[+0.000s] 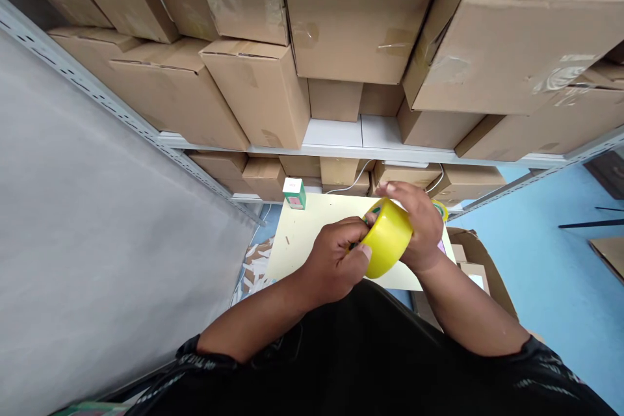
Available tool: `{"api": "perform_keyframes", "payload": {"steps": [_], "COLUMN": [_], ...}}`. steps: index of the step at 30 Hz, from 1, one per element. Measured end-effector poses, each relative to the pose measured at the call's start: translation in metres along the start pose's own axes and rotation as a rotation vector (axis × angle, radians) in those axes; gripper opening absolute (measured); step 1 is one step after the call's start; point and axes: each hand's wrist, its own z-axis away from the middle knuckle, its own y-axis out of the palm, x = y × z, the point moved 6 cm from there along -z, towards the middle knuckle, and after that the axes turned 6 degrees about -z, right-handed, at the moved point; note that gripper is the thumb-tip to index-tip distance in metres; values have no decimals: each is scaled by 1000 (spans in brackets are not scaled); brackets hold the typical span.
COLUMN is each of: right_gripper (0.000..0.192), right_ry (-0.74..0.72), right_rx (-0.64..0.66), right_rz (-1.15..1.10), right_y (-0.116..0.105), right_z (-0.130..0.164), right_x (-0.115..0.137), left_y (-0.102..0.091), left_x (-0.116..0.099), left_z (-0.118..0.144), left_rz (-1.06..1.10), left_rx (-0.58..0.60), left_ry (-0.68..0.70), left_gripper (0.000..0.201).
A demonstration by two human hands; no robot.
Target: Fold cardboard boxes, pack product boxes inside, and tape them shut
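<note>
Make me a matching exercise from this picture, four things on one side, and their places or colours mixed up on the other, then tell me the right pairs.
Column one:
1. Tape roll
2. Small box
3. Shirt
4. Floor

Column two:
A. Blue
B. Standing on the table, near its far left corner
C. Gripped in the left hand
D. Mostly black

Right pairs: 1-C, 2-B, 3-D, 4-A.
</note>
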Motion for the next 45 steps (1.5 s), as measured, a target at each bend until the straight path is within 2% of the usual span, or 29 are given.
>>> {"api": "perform_keyframes", "payload": {"steps": [3, 5, 6, 9, 14, 19, 23, 27, 31, 35, 40, 45], "right_gripper": [42, 32, 28, 21, 17, 14, 11, 16, 19, 15, 15, 20], "right_ry": [413, 591, 635, 607, 342, 122, 73, 84, 198, 472, 771, 911], "right_rx": [-46, -27, -19, -50, -58, -50, -12, 54, 145, 197, 189, 175], "right_rz": [-286, -399, -410, -322, -97, 117, 245, 270, 154, -78, -323, -464], "right_y": [12, 20, 21, 14, 0, -5, -4, 1, 10, 18, 26, 33], "right_z": [13, 23, 26, 25, 5, -5, -6, -5, -4, 1, 7, 8], "right_x": [-28, -40, -43, -43, -27, -12, -9, -13, -22, -34, -47, -51], "left_y": [3, 4, 4, 1, -3, -4, -4, -1, 6, 13, 16, 15], "left_x": [-2, 0, 2, 3, 3, 3, 6, 14, 21, 25, 21, 16], "left_z": [1, 2, 1, 1, -2, -5, -6, -6, -5, -5, -7, -9], "left_rz": [-35, -50, -50, -41, -26, -25, 27, 88, 170, 316, 400, 439], "left_rx": [-25, -11, -1, 4, -17, -12, -20, 11, 67, 105, 177, 214], "left_ry": [88, 49, 19, -46, -81, -96, -135, -246, -327, -379, -381, -363], "left_gripper": [21, 19, 18, 19, 19, 20, 24, 40, 54, 53, 53, 58]}}
